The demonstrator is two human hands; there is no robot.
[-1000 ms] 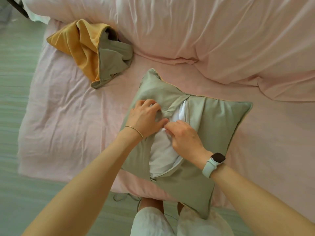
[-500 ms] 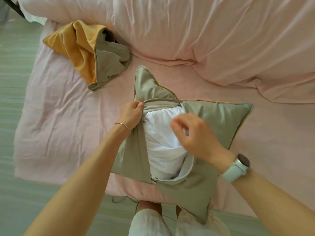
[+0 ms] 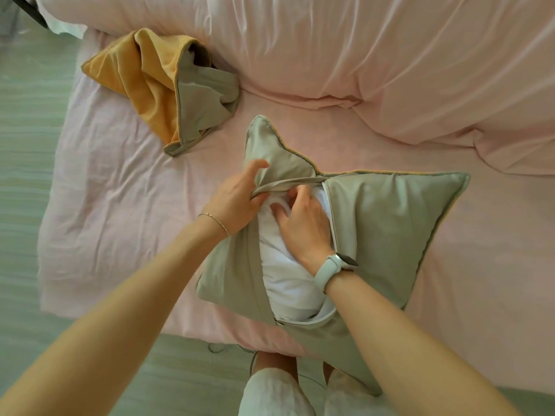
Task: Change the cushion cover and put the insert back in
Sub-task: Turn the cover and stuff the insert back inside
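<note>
A grey-green cushion cover (image 3: pixel 390 229) lies on the pink bed with its back opening spread wide. The white insert (image 3: pixel 288 280) shows through the gap. My left hand (image 3: pixel 237 196) grips the upper left edge of the opening and holds it up near the far corner. My right hand (image 3: pixel 303 223) is inside the opening, its curled fingers gripping the white insert near that same corner. The fingertips of the right hand are partly hidden under the cover's edge.
A crumpled yellow and grey cover (image 3: pixel 168 94) lies at the back left of the pink bed sheet (image 3: pixel 114 211). A bunched pink duvet (image 3: pixel 390 70) fills the back and right. The bed's front edge and green floor (image 3: pixel 27 175) are near my legs.
My right hand came down from above the cushion into the opening and took hold of the insert. My left hand kept hold of the cover's edge and pulled the opening wider.
</note>
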